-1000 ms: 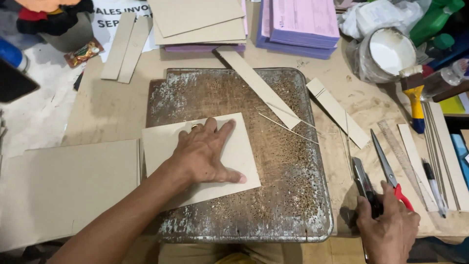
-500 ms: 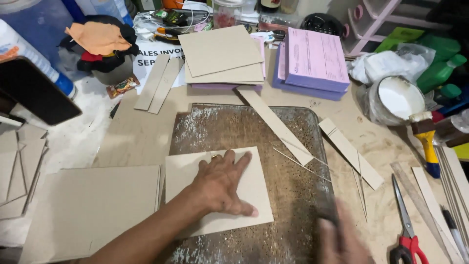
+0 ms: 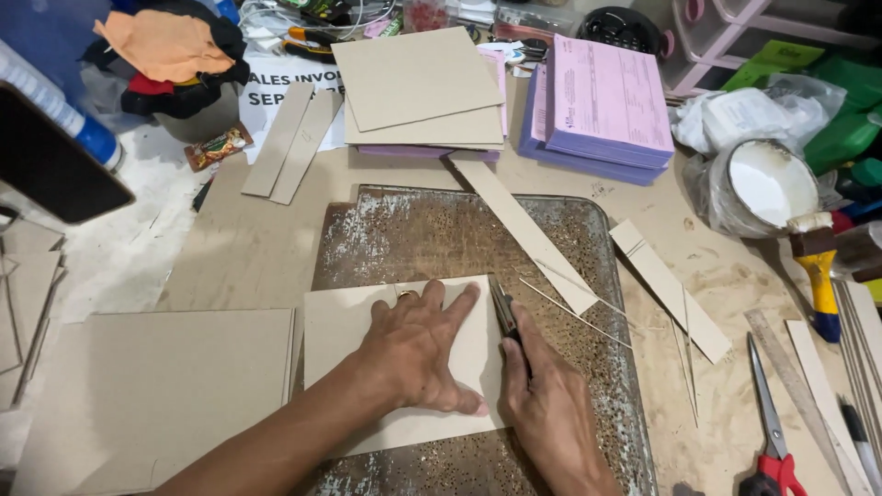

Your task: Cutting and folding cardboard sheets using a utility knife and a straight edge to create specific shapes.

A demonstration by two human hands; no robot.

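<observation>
Now | right hand brought knife, gripped, to card edge | left hand still flat, fingers spread

The card is pale tan, on a rust-brown metal sheet speckled white. The paper stacks are pink and purple. The scissors have red handles, the brush a yellow one; the cloth is orange.

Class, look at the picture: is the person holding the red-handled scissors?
No: the scissors lie untouched on the table, while the right hand holds a knife at the card.
</observation>
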